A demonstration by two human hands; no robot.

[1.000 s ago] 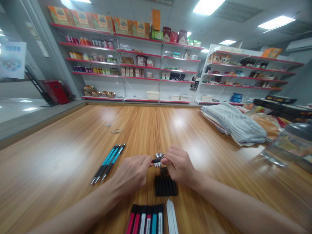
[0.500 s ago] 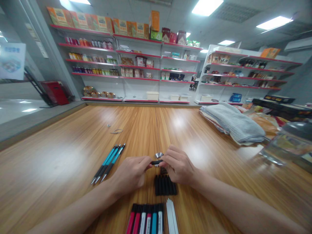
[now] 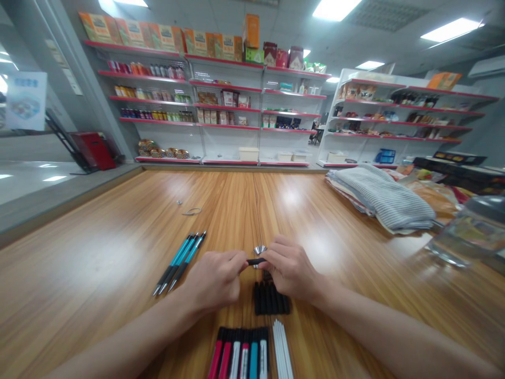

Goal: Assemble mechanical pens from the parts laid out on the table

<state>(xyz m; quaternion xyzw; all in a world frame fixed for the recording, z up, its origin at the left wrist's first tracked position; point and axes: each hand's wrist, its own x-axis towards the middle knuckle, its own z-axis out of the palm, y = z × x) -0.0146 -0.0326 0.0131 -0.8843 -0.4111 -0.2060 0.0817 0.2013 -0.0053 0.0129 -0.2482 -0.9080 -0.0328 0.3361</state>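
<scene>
Pen barrel (image 3: 256, 261); still both hands (image 3: 213, 279) (image 3: 291, 271)

bright ceiling panels (image 3: 452, 30) cast glare on the wooden table (image 3: 94, 252), and the edges bend.

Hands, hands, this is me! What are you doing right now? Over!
Left hand and right hand holding a black pen barrel between them. Row of black pen parts just below the hands. Over.
</scene>
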